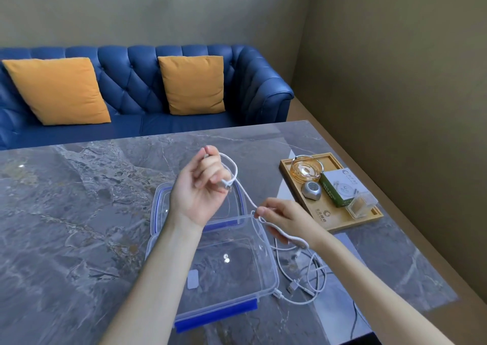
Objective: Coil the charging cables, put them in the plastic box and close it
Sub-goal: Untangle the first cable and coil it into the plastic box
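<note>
My left hand (201,186) is raised above the table, palm toward me, fingers curled and clamped on one end of a white braided charging cable (243,190); a small loop of it arcs over my fingertips and a metal plug shows between thumb and fingers. The cord runs taut and slanting down to my right hand (283,219), whose thumb and forefinger pinch it together just past the far right corner of the box, the rest trailing under the palm. Texture of this cable: woven, matte, rope-like. Beside the box on its right lies a loose tangle of smooth white cables (303,276), rubbery finish, with USB plugs visible, resting on the table and touching the box's right wall. The plastic box (271,268) is clear, rectangular with rounded corners, blue latch flap on the near edge; it holds no cable, only a small pale label on its floor. Its clear lid (160,202), rimmed with a blue seal, lies flat just behind the box. Table (79,226): grey marble-patterned slab, glossy. At right, a shallow wooden tray (342,223) carries a round amber glass dish (307,170), a silver rounded gadget (312,190), a green-and-white carton (340,186) and a small clear case (361,203).
</note>
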